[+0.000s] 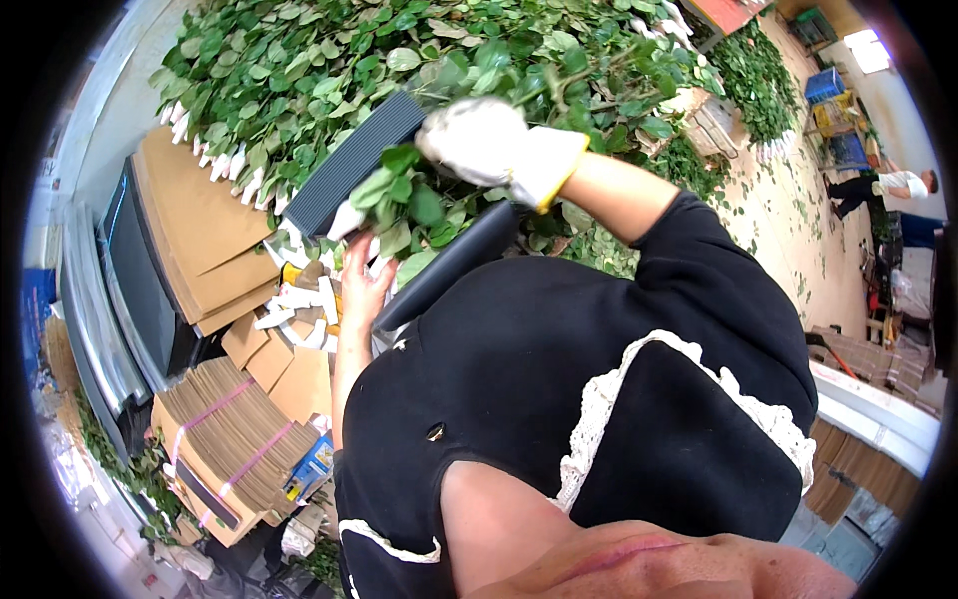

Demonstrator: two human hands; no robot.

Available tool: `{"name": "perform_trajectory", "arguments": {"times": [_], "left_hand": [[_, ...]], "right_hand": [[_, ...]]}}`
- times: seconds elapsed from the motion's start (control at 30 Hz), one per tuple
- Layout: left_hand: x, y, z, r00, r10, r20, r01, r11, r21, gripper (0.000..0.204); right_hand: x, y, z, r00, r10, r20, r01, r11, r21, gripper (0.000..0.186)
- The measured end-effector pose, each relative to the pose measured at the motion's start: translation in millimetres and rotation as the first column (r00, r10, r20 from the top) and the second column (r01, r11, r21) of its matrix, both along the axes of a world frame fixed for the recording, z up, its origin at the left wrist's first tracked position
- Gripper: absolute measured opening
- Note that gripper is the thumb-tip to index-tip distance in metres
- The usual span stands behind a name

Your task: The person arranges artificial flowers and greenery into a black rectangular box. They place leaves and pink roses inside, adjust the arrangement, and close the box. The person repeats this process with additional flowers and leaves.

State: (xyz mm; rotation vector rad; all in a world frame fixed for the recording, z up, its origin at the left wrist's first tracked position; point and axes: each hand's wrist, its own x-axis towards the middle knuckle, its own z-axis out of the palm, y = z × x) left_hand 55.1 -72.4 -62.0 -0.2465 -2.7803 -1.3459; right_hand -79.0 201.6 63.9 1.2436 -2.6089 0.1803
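A bunch of leafy green cut stems point(424, 205) lies in a trough between a dark ribbed panel point(354, 165) and a dark rounded bar point(454, 265) close to my body. A white wrapped end point(346, 218) sticks out at the bunch's left. My bare left hand point(365, 282) is at that end, fingers apart, the fingertips close to the white wrapping. Over the bunch's far right side is my right hand point(474, 142), in a white glove with a yellow cuff. Motion smears its fingers, so I cannot see whether they grip any stems.
A large heap of leafy stems point(299, 70) with white ends covers the far side. Leaning cardboard sheets point(205, 220) and a strapped cardboard stack point(235, 429) stand at left, near white scraps point(299, 299). Another person point(898, 185) is at far right, near blue and yellow crates point(833, 110).
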Motion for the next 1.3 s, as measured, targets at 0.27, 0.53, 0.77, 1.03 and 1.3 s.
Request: {"name": "perform_trajectory", "arguments": {"times": [0.27, 0.53, 0.77, 1.03, 1.3], "left_hand": [[1, 2, -1, 1.0, 0.002, -0.03, 0.0, 0.998, 0.068, 0.061], [4, 1, 3, 0.998, 0.016, -0.058, -0.01, 0.996, 0.094, 0.06], [-1, -2, -12, 0.985, 0.0, -0.174, 0.003, 1.0, 0.018, 0.056], [7, -3, -11, 0.995, -0.007, -0.097, 0.011, 0.999, 0.037, 0.059], [-3, -6, 28, 0.97, -0.063, -0.236, -0.014, 0.951, -0.309, 0.059]], "right_hand": [[-53, 51, 158, 0.804, -0.229, -0.549, 0.19, 0.973, -0.127, 0.018], [-42, 33, 154, 0.805, -0.037, -0.592, -0.147, 0.955, -0.259, 0.028], [1, -12, -16, 0.998, 0.051, -0.033, -0.043, 0.975, 0.217, 0.012], [-3, -14, -67, 0.984, 0.161, 0.076, -0.166, 0.984, 0.06, 0.014], [-10, -4, -70, 0.976, 0.191, 0.101, -0.202, 0.973, 0.11, 0.019]]}}
